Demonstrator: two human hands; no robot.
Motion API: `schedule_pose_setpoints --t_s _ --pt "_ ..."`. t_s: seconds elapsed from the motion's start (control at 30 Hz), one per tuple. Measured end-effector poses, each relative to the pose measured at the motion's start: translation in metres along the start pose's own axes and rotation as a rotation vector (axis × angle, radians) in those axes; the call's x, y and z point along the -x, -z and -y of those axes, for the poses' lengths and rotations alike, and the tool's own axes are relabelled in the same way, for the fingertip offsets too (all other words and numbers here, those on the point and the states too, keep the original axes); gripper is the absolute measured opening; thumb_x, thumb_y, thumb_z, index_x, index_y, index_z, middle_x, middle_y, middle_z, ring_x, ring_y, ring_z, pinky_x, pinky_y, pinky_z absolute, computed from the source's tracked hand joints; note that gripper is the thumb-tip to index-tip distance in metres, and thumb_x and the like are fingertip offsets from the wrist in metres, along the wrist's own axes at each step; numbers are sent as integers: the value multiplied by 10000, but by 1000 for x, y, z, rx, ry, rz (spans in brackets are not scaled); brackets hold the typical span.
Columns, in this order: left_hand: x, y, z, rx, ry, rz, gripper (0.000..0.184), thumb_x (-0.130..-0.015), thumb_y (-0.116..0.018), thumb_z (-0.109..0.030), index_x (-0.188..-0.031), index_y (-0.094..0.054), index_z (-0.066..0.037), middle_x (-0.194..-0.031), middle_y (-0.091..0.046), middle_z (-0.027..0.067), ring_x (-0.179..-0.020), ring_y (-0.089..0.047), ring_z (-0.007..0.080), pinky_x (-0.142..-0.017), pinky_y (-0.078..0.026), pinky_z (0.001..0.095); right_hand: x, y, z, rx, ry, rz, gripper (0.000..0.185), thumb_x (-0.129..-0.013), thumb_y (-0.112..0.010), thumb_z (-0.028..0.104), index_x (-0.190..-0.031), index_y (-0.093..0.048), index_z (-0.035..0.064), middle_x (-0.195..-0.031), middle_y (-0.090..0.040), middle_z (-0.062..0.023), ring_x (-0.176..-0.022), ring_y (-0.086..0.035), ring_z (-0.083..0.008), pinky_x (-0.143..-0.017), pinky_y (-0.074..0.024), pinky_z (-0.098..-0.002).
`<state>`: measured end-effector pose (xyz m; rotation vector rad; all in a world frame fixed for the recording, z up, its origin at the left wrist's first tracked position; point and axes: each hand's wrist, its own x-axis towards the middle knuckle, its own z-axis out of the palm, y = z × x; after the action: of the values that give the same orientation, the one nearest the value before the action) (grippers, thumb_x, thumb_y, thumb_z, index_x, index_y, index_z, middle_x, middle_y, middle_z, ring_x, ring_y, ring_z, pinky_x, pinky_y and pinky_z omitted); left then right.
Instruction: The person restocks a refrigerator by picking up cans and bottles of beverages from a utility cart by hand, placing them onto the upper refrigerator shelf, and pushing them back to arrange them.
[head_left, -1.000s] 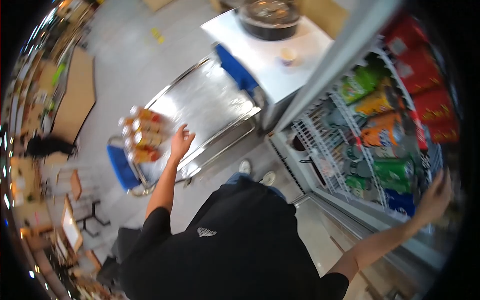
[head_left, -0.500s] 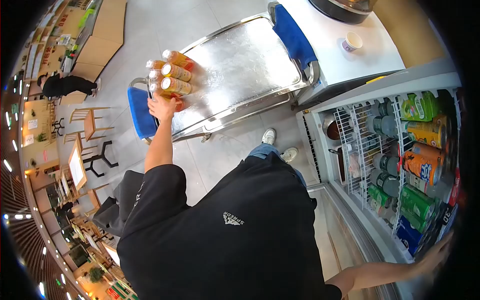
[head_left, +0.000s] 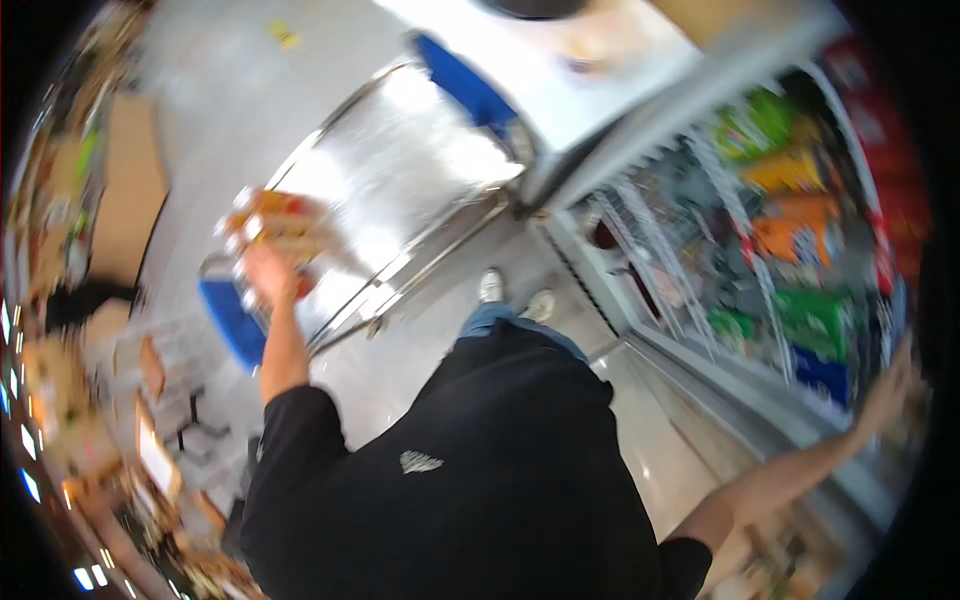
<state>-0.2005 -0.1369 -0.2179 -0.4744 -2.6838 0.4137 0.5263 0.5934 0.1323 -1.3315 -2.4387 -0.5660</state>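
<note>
Blurred by motion, my left hand (head_left: 270, 272) is at the near corner of a cluster of orange drink bottles (head_left: 280, 228), its fingers closed around one of them. Several of these bottles with white caps stand together on the left end of a steel-topped trolley (head_left: 400, 150). Far to the right, my right hand (head_left: 893, 388) is at the front edge of an open drinks fridge (head_left: 640, 340), beside its lower cans. Its fingers are smeared, so their hold cannot be made out.
Orange cans (head_left: 795, 238), green cans (head_left: 815, 322) and blue cans (head_left: 820, 372) fill the fridge's wire racks. Behind the trolley is a white counter (head_left: 620, 80). Blue covers (head_left: 232, 325) wrap the trolley ends. Wooden chairs and a person in black (head_left: 90, 303) are at the left.
The whole view has swung, so the trolley and fridge sit further left in it, and it has become blurred. My left hand stays at the bottles and my right hand at the fridge edge.
</note>
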Motion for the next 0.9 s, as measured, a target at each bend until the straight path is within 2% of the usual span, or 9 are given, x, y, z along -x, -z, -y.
schedule_pose_setpoints --t_s 0.07,0.13,0.2,0.23,0.43,0.7,0.8,0.83,0.9 --pt "-8 33 -16 203 61 189 512 -815 -680 -265 -1221 -548 18 -1201 -586 211 -1103 -551 349 -989 -422 426 -9 26 76 -222 -401 -41 442 -1031 -393 368 -1382 -546 148 -1382 -562 -76 -1274 -516 -210 -1075 -353 -326" --pt "-11 21 -8 334 -188 2 538 -816 -672 -180 -1284 -513 34 -1243 -571 198 -1130 -545 359 -1001 -425 424 -13 47 128 -243 -502 -137 483 -974 -505 473 -1264 -641 112 -1242 -653 -107 -1204 -573 -227 -1028 -387 -323" --pt "-16 50 -16 373 -6 202 645 -760 -716 -178 -1358 -492 -85 -1313 -539 184 -1146 -540 376 -970 -455 439 -14 57 148 -286 -493 -201 510 -913 -566 542 -1180 -691 126 -1131 -687 -154 -1089 -632 -279 -953 -444 -347" --pt "-17 -16 18 283 -185 82 735 -704 -761 -198 -1378 -476 -127 -1355 -513 172 -1152 -534 392 -953 -460 471 -13 60 151 -285 -496 -215 505 -906 -572 539 -1158 -700 121 -1101 -695 -154 -1059 -643 -284 -935 -454 -353" --pt "-34 -7 23 345 -119 381 695 -645 -800 -234 -1283 -556 -105 -1330 -492 233 -1154 -521 447 -968 -444 508 -14 61 163 -272 -458 -275 493 -889 -574 532 -1089 -718 105 -1008 -714 -133 -978 -667 -300 -854 -492 -370" --pt "-34 175 -89 741 -405 126 595 -601 -832 -148 -1150 -630 -40 -1148 -565 175 -1059 -566 367 -941 -463 446 -14 61 168 -224 -422 -368 392 -870 -661 420 -1081 -712 93 -989 -711 -121 -928 -673 -286 -817 -508 -370" --pt "-33 282 -159 1043 -494 244 603 -581 -839 -95 -1141 -629 -21 -1142 -575 160 -1050 -578 334 -916 -482 401 -12 59 180 -485 -202 -678 350 -825 -740 275 -1101 -691 66 -1000 -703 -126 -906 -671 -286 -822 -509 -359" --pt "-31 308 -179 1137 -605 188 613 -566 -844 -76 -1136 -629 -16 -1132 -579 160 -1030 -586 326 -891 -493 390 -2 68 203 -460 -135 -676 358 -781 -773 161 -1108 -674 50 -1011 -696 -127 -902 -668 -278 -818 -510 -349" --pt "-26 356 -222 1321 -781 102 622 -549 -852 -65 -1127 -630 -11 -1112 -590 160 -992 -601 320 -846 -512 385 22 82 256 -631 129 -459 450 -748 -790 205 -1165 -651 109 -1101 -679 -83 -968 -655 -267 -825 -514 -374"
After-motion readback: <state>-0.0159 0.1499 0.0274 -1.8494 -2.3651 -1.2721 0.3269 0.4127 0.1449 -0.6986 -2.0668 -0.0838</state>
